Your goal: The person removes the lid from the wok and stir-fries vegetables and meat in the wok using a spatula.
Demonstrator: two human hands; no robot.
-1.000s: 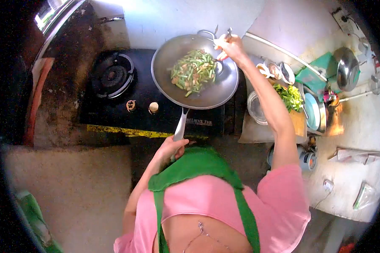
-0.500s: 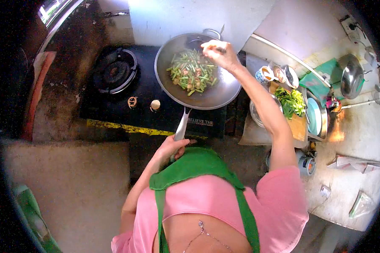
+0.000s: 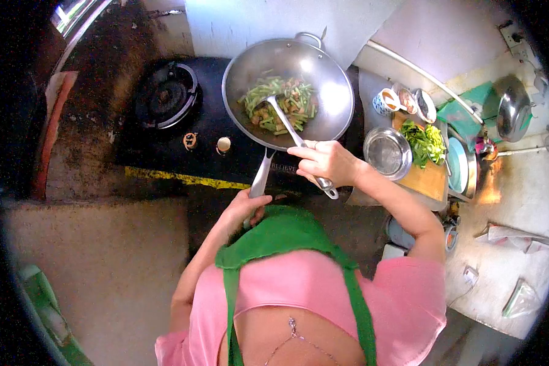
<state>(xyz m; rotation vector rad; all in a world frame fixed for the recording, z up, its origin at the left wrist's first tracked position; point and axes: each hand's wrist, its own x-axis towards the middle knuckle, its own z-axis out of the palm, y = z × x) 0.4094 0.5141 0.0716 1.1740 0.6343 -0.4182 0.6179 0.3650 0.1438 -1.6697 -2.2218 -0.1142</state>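
Observation:
A large metal wok (image 3: 329,116) stands on the right side of the black stove, with cut green stalks and small brownish pieces (image 3: 299,100) in it. My left hand (image 3: 248,206) is wrapped round the wok's handle (image 3: 261,177), below the rim. Over the front right of the wok, my right hand (image 3: 324,163) is closed on the handle of a metal spatula (image 3: 285,120). The spatula slants up and left, its head partly hidden among the stalks; the handle's end sticks out below my fingers.
Left of the wok is a bare burner (image 3: 166,96). To the right, a cutting board (image 3: 430,181) bears chopped greens (image 3: 424,143), beside a glass bowl (image 3: 387,154), small dishes (image 3: 405,99) and a pale blue plate (image 3: 457,165). A metal lid (image 3: 513,110) hangs by the wall.
My right hand has come down from the wok's far side to its near right edge, swinging the spatula round. The wok's far rim sits slightly higher in view. My left hand keeps its hold.

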